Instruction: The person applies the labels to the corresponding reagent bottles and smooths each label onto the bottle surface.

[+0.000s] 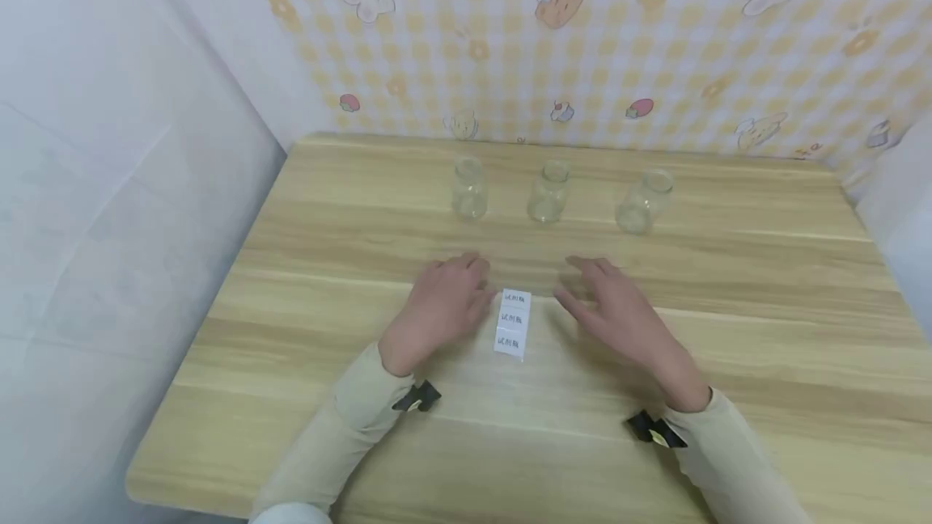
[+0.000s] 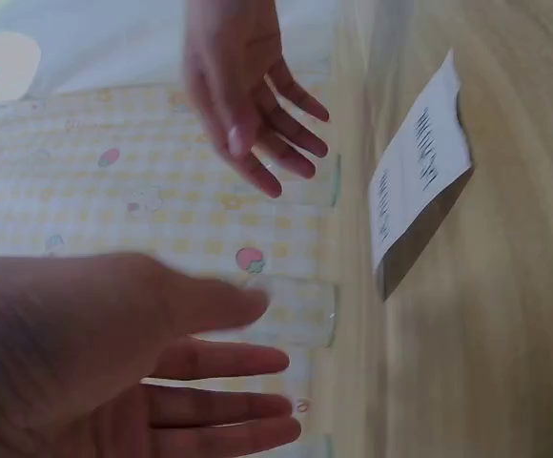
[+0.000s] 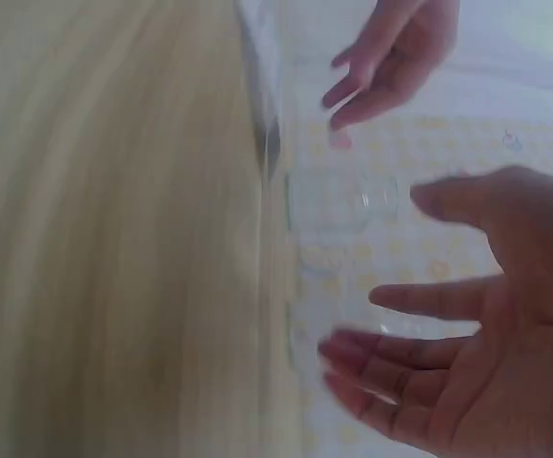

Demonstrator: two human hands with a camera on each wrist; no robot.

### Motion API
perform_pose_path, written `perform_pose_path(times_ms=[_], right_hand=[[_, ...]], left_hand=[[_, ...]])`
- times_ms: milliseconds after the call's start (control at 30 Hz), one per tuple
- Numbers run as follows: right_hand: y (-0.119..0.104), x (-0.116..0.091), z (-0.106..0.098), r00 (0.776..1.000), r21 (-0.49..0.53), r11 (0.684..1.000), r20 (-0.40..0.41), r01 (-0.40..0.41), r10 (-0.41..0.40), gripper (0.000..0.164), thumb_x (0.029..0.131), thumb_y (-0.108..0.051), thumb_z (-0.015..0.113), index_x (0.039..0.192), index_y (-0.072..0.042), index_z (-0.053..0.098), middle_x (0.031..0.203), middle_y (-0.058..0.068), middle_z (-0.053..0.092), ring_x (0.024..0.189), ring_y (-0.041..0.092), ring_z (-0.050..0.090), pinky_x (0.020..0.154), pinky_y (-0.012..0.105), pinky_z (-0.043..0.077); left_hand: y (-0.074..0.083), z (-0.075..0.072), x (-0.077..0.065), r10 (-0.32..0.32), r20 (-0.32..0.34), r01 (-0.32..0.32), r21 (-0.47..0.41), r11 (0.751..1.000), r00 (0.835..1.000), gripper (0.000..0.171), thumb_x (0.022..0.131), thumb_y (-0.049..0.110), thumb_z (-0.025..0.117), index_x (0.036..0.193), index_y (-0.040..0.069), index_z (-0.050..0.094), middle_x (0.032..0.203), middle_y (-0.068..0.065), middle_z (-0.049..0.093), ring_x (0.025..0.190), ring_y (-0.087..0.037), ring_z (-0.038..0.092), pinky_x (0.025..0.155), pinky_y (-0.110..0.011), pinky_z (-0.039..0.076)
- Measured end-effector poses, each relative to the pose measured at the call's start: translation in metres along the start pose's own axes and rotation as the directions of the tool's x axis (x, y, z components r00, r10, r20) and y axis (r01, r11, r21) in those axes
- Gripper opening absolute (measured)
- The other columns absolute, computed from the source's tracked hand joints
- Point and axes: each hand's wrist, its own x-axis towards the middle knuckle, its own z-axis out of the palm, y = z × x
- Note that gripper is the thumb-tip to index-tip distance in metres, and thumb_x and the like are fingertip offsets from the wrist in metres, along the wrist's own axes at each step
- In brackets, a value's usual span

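Observation:
On the wooden table lies a small white strip of labels (image 1: 513,323) with three rows of handwriting. Its surface curls up from the wood in the left wrist view, where the paper strip (image 2: 419,167) casts a shadow. My left hand (image 1: 446,302) hovers just left of it, fingers loosely extended and holding nothing. On the other side my right hand (image 1: 619,322) has its thumb and fingers spread, also with nothing in it. Beyond the hands three clear glass jars stand upright in a row: a left jar (image 1: 469,191), a middle jar (image 1: 548,194) and a right jar (image 1: 644,204).
Behind the table (image 1: 291,322) hangs a yellow checked cloth (image 1: 502,14) with cartoon prints. A white wall (image 1: 109,184) borders the left side. Dark bows sit at both sleeve cuffs, a left bow (image 1: 417,397) and a right bow (image 1: 657,430).

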Motion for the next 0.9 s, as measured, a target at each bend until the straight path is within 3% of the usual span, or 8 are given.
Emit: perform_pose_path(times_ms=[33, 100, 233, 333, 467, 733, 900], right_hand=[[-0.002, 0.003, 0.003, 1.000, 0.076, 0.997, -0.007, -0.002, 0.002, 0.052, 0.106, -0.038, 0.059, 0.139, 0.002, 0.059, 0.128, 0.023, 0.066, 0.115, 0.038, 0.065, 0.094, 0.054, 0.053], [-0.005, 0.009, 0.008, 0.999, 0.228, 0.973, 0.017, -0.048, 0.046, 0.037, 0.105, -0.028, 0.062, 0.124, 0.003, 0.068, 0.105, 0.015, 0.074, 0.089, 0.031, 0.071, 0.074, 0.043, 0.059], [-0.006, 0.018, 0.017, 0.977, 0.397, 0.896, 0.147, -0.201, 0.154, 0.028, 0.104, -0.018, 0.062, 0.116, 0.005, 0.072, 0.085, 0.010, 0.074, 0.064, 0.022, 0.067, 0.054, 0.028, 0.053], [-0.004, 0.021, 0.024, 0.947, 0.438, 0.849, 0.250, -0.295, 0.200, 0.030, 0.105, -0.022, 0.062, 0.112, 0.004, 0.075, 0.080, 0.010, 0.073, 0.058, 0.017, 0.063, 0.047, 0.024, 0.047], [-0.001, 0.022, 0.031, 0.919, 0.471, 0.807, 0.332, -0.357, 0.213, 0.032, 0.105, -0.026, 0.062, 0.106, 0.003, 0.076, 0.077, 0.009, 0.071, 0.051, 0.014, 0.060, 0.039, 0.024, 0.043], [0.000, 0.024, 0.035, 0.911, 0.494, 0.787, 0.357, -0.370, 0.205, 0.028, 0.104, -0.019, 0.061, 0.109, 0.005, 0.075, 0.079, 0.008, 0.072, 0.050, 0.012, 0.059, 0.040, 0.022, 0.043], [0.000, 0.025, 0.037, 0.914, 0.501, 0.789, 0.362, -0.356, 0.182, 0.025, 0.103, -0.014, 0.062, 0.110, 0.006, 0.074, 0.080, 0.008, 0.074, 0.051, 0.011, 0.059, 0.041, 0.020, 0.040]], left_hand=[[0.001, 0.001, 0.001, 0.001, -0.032, -0.002, -0.033, 0.999, 0.999, 0.032, 0.104, 0.030, 0.062, 0.120, 0.004, 0.070, 0.117, -0.012, 0.072, 0.103, -0.028, 0.069, 0.089, -0.044, 0.055], [0.002, 0.004, 0.004, -0.017, -0.073, 0.009, -0.100, 0.995, 0.997, 0.017, 0.103, 0.021, 0.064, 0.094, 0.009, 0.072, 0.083, -0.003, 0.069, 0.074, -0.020, 0.065, 0.067, -0.035, 0.053], [0.000, 0.013, 0.008, -0.103, -0.013, 0.098, -0.195, 0.976, 0.995, 0.032, 0.102, 0.022, 0.066, 0.071, 0.014, 0.062, 0.061, 0.004, 0.055, 0.056, -0.012, 0.050, 0.055, -0.028, 0.043], [-0.002, 0.022, 0.010, -0.147, 0.070, 0.159, -0.222, 0.962, 0.987, 0.039, 0.102, 0.022, 0.064, 0.065, 0.015, 0.057, 0.060, 0.003, 0.050, 0.054, -0.012, 0.046, 0.053, -0.027, 0.040], [-0.003, 0.027, 0.013, -0.146, 0.125, 0.175, -0.264, 0.949, 0.981, 0.039, 0.102, 0.021, 0.063, 0.064, 0.015, 0.055, 0.061, 0.003, 0.048, 0.055, -0.012, 0.044, 0.052, -0.026, 0.036], [-0.001, 0.030, 0.015, -0.117, 0.141, 0.160, -0.350, 0.923, 0.983, 0.042, 0.102, 0.022, 0.062, 0.062, 0.017, 0.047, 0.059, 0.005, 0.039, 0.053, -0.011, 0.038, 0.049, -0.025, 0.029], [0.001, 0.034, 0.016, -0.102, 0.139, 0.147, -0.366, 0.919, 0.985, 0.030, 0.102, 0.022, 0.063, 0.074, 0.012, 0.065, 0.061, 0.005, 0.045, 0.054, -0.011, 0.042, 0.050, -0.025, 0.032]])
